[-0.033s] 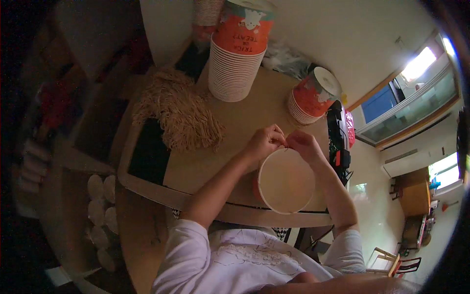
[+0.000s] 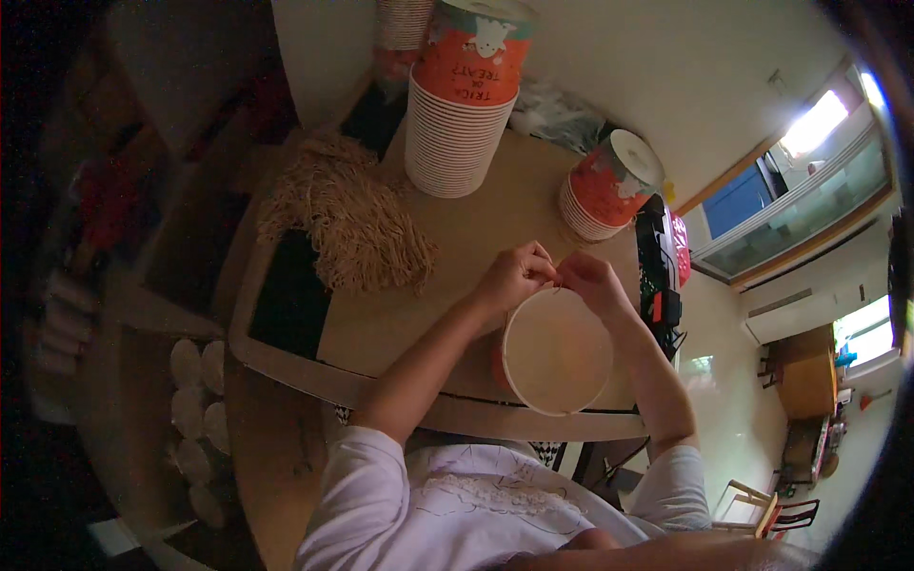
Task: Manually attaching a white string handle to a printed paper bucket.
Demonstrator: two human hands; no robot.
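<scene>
A paper bucket (image 2: 558,352) with a white inside and a bit of orange outer wall stands close to me at the table's front edge, its mouth facing up. At its far rim my left hand (image 2: 520,278) and my right hand (image 2: 590,282) meet, fingertips pinched together. Both are closed on a thin brown cord (image 2: 557,287), of which only a short piece shows at the rim; the fingers cover the rest. Left of my hands lies a loose heap of tan cords (image 2: 347,214).
Beyond my hands rises a tall stack of nested orange buckets (image 2: 457,124), upside down, with a shorter stack (image 2: 614,186) to its right. Clear plastic bags (image 2: 557,116) lie behind. A black power strip (image 2: 657,276) runs along the right edge. Several white round objects (image 2: 195,419) stand lower left.
</scene>
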